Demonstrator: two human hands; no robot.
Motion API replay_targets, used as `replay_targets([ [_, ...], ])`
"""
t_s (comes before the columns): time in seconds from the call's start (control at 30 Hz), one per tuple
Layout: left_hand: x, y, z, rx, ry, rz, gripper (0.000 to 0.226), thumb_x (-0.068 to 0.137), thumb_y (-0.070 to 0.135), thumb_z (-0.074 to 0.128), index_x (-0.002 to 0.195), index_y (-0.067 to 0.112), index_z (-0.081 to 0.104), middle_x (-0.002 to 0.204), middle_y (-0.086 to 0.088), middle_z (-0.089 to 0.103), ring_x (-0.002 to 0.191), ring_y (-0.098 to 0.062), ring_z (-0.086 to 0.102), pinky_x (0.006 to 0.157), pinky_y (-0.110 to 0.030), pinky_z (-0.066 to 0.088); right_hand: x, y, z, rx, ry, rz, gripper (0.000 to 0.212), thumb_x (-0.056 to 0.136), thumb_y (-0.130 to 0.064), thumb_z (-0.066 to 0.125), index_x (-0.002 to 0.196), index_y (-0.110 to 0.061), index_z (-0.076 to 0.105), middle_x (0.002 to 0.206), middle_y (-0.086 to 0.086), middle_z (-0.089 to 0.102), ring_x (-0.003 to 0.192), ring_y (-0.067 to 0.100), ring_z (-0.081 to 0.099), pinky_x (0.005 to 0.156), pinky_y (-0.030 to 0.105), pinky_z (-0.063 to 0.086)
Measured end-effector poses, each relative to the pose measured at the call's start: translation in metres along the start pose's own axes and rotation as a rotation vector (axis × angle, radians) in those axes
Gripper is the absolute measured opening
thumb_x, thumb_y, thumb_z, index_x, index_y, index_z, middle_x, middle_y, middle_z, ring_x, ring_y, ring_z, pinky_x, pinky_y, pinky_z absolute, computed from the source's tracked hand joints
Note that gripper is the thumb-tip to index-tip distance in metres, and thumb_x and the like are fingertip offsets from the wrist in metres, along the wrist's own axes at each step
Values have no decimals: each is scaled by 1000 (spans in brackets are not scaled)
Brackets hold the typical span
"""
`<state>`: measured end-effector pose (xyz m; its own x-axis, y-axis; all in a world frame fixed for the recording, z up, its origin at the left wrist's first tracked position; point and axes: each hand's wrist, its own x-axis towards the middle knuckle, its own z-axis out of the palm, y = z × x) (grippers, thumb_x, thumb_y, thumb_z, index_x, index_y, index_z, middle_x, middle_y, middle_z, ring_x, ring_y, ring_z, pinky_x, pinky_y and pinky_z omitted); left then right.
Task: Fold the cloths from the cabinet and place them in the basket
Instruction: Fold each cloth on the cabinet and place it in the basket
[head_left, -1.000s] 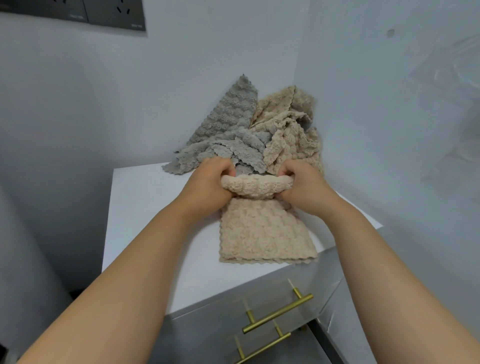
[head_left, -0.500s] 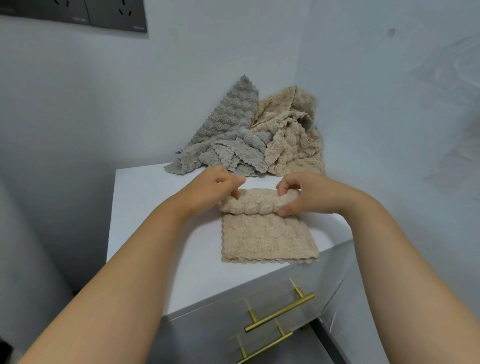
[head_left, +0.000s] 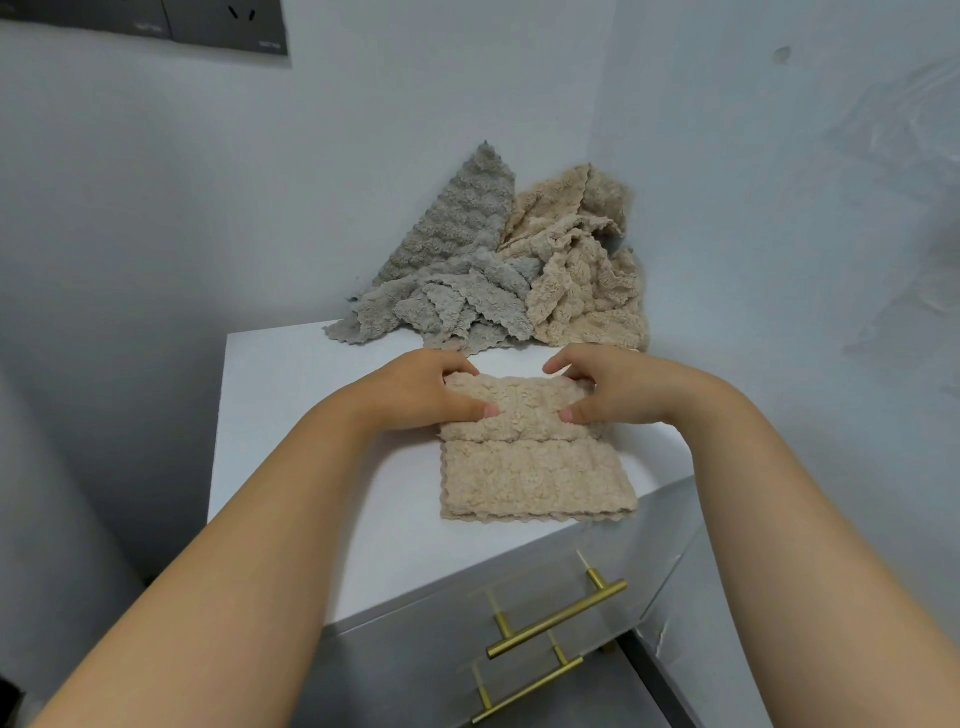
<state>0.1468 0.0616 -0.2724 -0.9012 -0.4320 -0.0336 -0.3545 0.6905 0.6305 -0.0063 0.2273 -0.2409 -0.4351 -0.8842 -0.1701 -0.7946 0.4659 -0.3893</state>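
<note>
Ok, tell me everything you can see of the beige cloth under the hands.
The beige cloth is fluffy, bumpy-textured, with scalloped edges. It lies flat on the white cabinet top near its front edge, its far part folded toward the person as a thick band. The left hand and right hand pinch that band at its ends, thumbs on top.

Folded beige cloth (head_left: 530, 467) lies flat before crumpled grey cloths (head_left: 457, 270) and beige cloths (head_left: 582, 270).

Both bare forearms reach forward. The left hand (head_left: 415, 397) and the right hand (head_left: 623, 395) each pinch the beige cloth (head_left: 530, 478) between thumb and curled fingers.
</note>
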Motion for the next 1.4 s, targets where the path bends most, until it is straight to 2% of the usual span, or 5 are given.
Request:
replay_targets([
  [0.17, -4, 4, -3, -65, -53, -13, 29, 78, 44, 72, 98, 26, 59, 87, 20, 58, 83, -2, 55, 68, -5, 38, 1, -3, 0, -101, -1, 19, 48, 84, -26, 70, 129, -18, 54, 125, -1, 56, 111, 19, 53, 97, 33, 43],
  [0.3, -6, 2, -7, -138, -115, -9, 34, 77, 34, 76, 106, 20, 65, 104, 5, 68, 100, -14, 61, 95, -32, 46, 5, -1, 1, -43, -1, 47, 32, 80, -23, 73, 108, -11, 63, 106, 5, 66, 99, 24, 61, 90, 42, 49],
  [0.57, 0, 3, 2, -205, 148, 54, 20, 80, 20, 75, 86, 23, 56, 76, 10, 57, 60, 4, 51, 48, -6, 35, 16, 7, 9, 91, 192, 37, 41, 78, -18, 75, 115, -10, 58, 111, 5, 62, 101, 25, 58, 91, 39, 47],
  [0.93, 4, 8, 13, -29, 375, 132, 30, 77, 8, 71, 85, 18, 44, 80, 4, 57, 74, -19, 54, 63, -36, 43, 22, 2, 23, 123, 522, -64, 31, 74, 1, 69, 86, -20, 50, 92, -3, 51, 86, 15, 46, 60, 26, 33],
  [1.4, -4, 10, 5, -375, 183, 136, 48, 96, 40, 46, 60, 15, 64, 96, 3, 70, 101, -7, 61, 85, -23, 40, -14, -2, -13, 122, 29, -97, 28, 77, -37, 75, 92, -17, 62, 87, -8, 52, 75, 7, 47, 70, 22, 38],
])
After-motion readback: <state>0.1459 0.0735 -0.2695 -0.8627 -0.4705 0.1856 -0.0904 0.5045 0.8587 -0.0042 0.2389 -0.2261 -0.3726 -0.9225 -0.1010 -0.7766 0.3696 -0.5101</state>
